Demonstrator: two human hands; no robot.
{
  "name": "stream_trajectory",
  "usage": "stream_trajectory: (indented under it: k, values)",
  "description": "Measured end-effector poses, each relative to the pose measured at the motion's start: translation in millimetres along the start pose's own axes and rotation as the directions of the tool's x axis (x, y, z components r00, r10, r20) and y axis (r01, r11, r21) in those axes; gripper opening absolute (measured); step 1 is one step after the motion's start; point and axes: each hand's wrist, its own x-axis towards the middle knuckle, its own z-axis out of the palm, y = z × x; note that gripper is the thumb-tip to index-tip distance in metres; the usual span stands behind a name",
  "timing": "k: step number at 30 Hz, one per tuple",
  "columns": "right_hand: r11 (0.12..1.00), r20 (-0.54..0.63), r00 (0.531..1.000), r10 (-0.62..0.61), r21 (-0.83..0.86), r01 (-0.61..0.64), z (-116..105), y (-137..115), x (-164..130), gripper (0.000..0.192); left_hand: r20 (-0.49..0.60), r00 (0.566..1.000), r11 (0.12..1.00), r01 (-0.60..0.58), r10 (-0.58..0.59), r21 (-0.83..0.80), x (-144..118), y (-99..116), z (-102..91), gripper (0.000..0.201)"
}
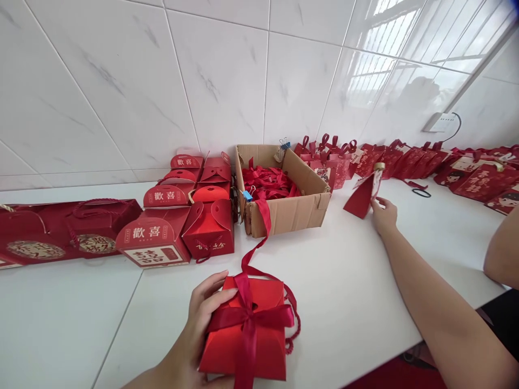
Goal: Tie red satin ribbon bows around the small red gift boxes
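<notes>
My left hand [208,308] holds a red gift box [265,354] at its left side, fingers closed on the edge. A dark red satin ribbon crosses the lid in a bow [249,319]. One length of ribbon [253,254] trails from the cardboard box behind it. Farther off to the right, my right hand [385,214] is closed on the lower right side of a tapered red gift bag [360,199] with a gold-coloured top.
The open cardboard box [290,213] holds tangled red ribbon [270,182]. Red gift boxes [156,235] stand left of it, and long handled boxes [101,232] farther left. Several gift bags [387,159] line the tiled wall. Black-handled scissors [420,192] lie right. A co-worker's elbow [505,251] is at the right edge.
</notes>
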Motion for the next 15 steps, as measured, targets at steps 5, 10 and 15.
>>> stream_trajectory:
  k: [5,10,15]
  values:
    - [0.998,0.141,0.99,-0.027,-0.051,0.035,23,-10,-12,0.028,-0.052,0.99,0.991,0.131,-0.132,-0.037,5,-39,9.6,0.101]
    - [0.971,0.352,0.922,-0.161,-0.11,0.212,35,-25,-25,0.028,-0.119,0.965,0.971,0.227,-0.234,-0.068,4,-55,17.2,0.104]
    - [0.931,0.428,0.894,-0.132,-0.255,0.26,40,-29,-26,0.033,-0.064,0.993,0.995,0.097,-0.097,-0.002,-2,-14,8.4,0.102]
